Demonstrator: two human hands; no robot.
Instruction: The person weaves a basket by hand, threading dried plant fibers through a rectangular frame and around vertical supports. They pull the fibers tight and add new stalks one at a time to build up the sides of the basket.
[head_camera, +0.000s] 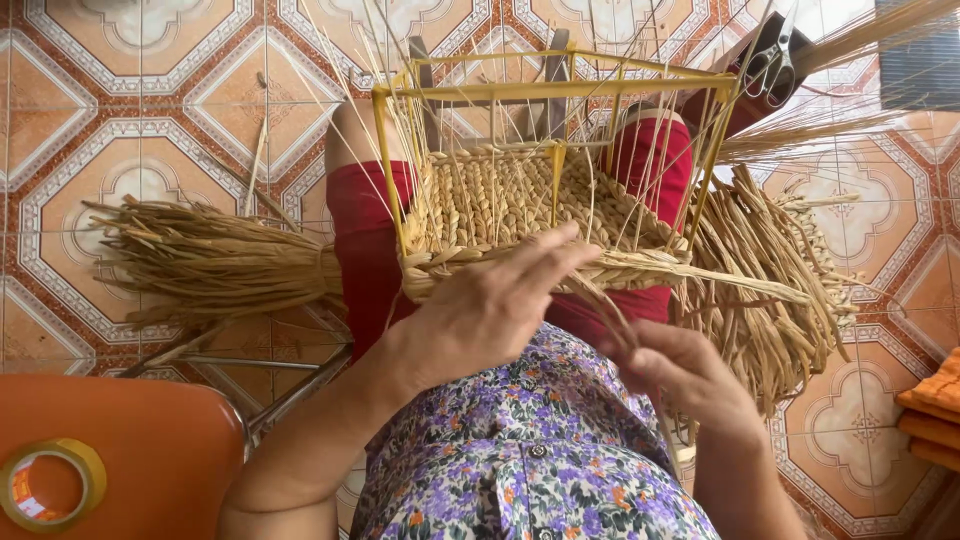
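Straw-coloured braided basket (520, 205) on yellow wire frame (560, 90); left hand (490, 305) spread flat on rim, right hand (680, 375) pinching a flat strand (720, 275).

Upright straw spokes (640, 190) around basket (520, 210)

Person seen from above: a short-sleeved blouse (530, 460) of white cloth printed with purple, orange and green flowers, closed down the front by small dark buttons; red trousers (365, 250) over both legs. Forearms and both hands are bare, without rings, watch or gloves.
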